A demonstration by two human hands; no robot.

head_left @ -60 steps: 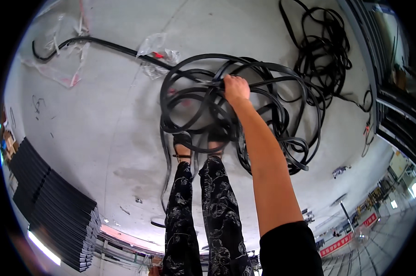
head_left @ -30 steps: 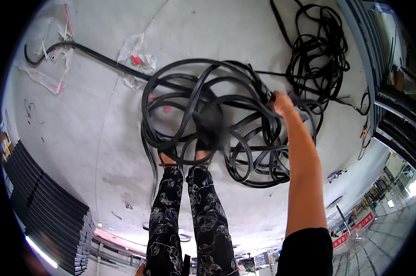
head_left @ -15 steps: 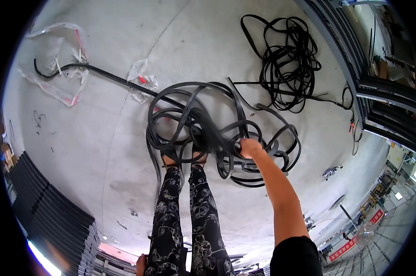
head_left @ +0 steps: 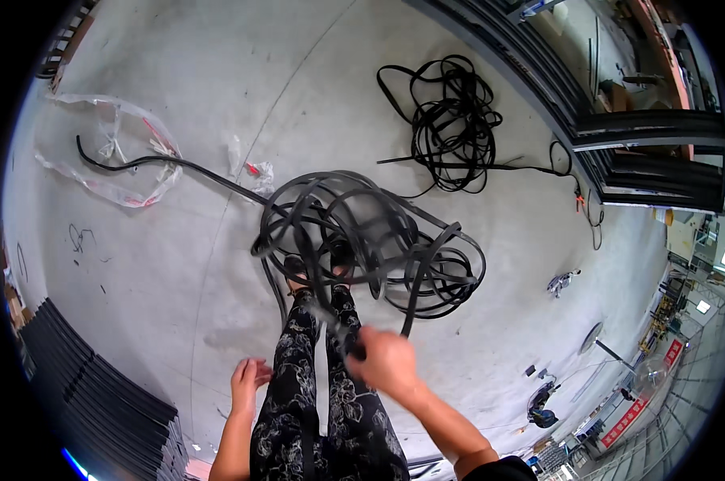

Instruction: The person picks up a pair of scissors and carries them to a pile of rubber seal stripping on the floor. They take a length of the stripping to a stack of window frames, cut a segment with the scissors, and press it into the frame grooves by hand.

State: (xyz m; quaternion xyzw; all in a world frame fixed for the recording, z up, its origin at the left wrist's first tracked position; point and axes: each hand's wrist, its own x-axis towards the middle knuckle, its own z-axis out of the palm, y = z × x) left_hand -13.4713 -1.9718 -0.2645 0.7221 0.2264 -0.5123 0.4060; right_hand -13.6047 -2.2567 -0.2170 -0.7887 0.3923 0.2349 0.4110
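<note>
My right hand (head_left: 385,361) is closed around a length of black rubber strip (head_left: 313,264), held up in front of my legs. From the fist the strip runs down into a loose heap of wide loops around my feet, some of them blurred. One end of it stretches away to the left over the floor. My left hand (head_left: 249,383) hangs beside my left leg with its fingers loosely bent and apart, holding nothing.
A second tangle of thin black strip (head_left: 455,128) lies farther off on the right. Clear plastic wrapping (head_left: 150,196) is spread at the left. Dark profiles are stacked at the lower left (head_left: 98,385), and a rack of dark frames (head_left: 651,128) stands at the upper right.
My right hand has pulled the strip back toward my body, lifting and shifting the loops. My left hand has come into fuller view beside my leg.
</note>
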